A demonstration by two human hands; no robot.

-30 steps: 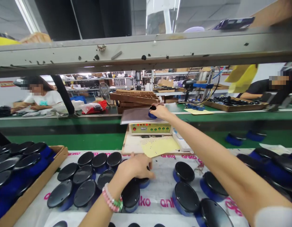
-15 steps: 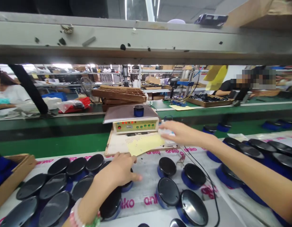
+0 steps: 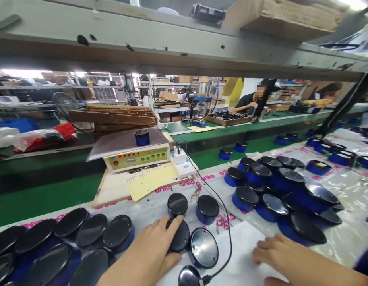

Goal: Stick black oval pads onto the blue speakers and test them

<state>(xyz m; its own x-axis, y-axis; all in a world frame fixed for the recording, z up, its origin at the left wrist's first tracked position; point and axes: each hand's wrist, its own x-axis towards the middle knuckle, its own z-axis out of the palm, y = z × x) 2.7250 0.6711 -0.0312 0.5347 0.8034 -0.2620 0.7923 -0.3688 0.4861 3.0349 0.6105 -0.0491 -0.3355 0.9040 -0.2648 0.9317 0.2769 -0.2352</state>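
My left hand is closed around the near-left side of a round blue unit with a glossy black top, thumb in front and fingers behind. Touching this unit on its right is a similar unit, its top catching the light. Two more units stand just behind. A black cable ends in a plug at another round black piece at the bottom edge. My right hand hovers or rests over a white sheet, fingers loosely bent and apart, holding nothing visible.
Several like units stand in rows at left; a stacked heap lies at right. Behind are a yellow control box with lit red lamps, a white power strip and a green conveyor. A shelf beam crosses overhead.
The view has turned right. My left hand has gone from the left rows to the middle units and closed on one. My right hand has drawn back from the power strip to the white sheet.
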